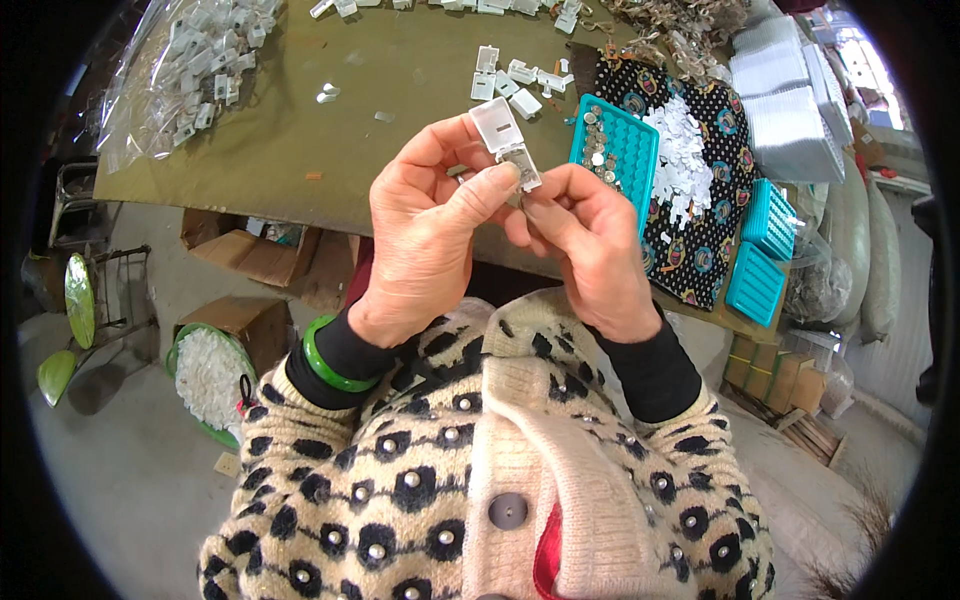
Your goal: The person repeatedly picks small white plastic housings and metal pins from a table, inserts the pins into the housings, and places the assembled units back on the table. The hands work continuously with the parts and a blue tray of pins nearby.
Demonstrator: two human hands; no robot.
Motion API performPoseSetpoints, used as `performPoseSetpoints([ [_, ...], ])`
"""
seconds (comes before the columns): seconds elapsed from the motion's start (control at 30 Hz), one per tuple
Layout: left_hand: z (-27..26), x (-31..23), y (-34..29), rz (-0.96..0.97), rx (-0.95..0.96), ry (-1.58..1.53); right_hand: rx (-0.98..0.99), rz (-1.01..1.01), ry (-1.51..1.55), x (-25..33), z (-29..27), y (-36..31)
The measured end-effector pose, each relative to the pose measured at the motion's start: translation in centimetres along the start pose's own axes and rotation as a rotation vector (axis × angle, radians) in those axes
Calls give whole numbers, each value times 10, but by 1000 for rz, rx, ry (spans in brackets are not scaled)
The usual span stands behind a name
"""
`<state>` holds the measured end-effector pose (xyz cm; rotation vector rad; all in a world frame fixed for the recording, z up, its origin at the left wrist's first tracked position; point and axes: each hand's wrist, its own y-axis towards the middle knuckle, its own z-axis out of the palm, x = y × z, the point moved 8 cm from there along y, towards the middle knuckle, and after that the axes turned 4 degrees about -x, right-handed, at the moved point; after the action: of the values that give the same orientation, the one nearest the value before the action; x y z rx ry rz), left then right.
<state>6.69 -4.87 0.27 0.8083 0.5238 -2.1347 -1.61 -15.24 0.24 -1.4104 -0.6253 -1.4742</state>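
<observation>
A small white hinged plastic case (494,127) stands with its lid swung up above the table's near edge. My left hand (425,220) grips it, the thumb pressed on the lower half, where something greyish shows inside. Close against the case's lower end, my right hand (600,245) has its fingers pinched together; what lies between the fingertips is hidden. To the right of the case a teal tray (640,150) with rows of round pockets carries several silver button cells (597,142) on its left side. More white cases (522,100) lie on the table beyond my hands.
A clear bag of white cases (200,75) sits at the far left of the green tabletop (330,110). On a dark patterned cloth (700,265) rests a heap of small white pieces (682,150). White stacked trays (785,105) and teal trays (757,283) stand right. A filled tub (212,380) is lower left.
</observation>
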Motion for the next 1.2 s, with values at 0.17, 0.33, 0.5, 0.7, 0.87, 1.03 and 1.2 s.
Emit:
performPoseSetpoints([
  [0.17, -5, 11, 2, -178, -8, -26, -340, -571, -710, 61, -31, 4],
  [0.33, -9, 29, -1, -379, -5, -29, -458, -896, -1117, 77, -44, 24],
  [0.5, -10, 34, 1, -398, -50, 45, -389, -858, -1337, 54, -51, 55],
  [0.7, -10, 33, 5, -428, -71, 106, -251, -662, -1197, 51, -64, 57],
  [0.87, -8, 35, 8, -422, -77, 113, -153, -713, -1210, 54, -56, 58],
  [1.03, -11, 39, 13, -412, -81, 142, -76, -752, -1267, 56, -52, 58],
  [1.2, -15, 42, 15, -415, -124, 127, -82, -678, -1198, 59, -65, 53],
])
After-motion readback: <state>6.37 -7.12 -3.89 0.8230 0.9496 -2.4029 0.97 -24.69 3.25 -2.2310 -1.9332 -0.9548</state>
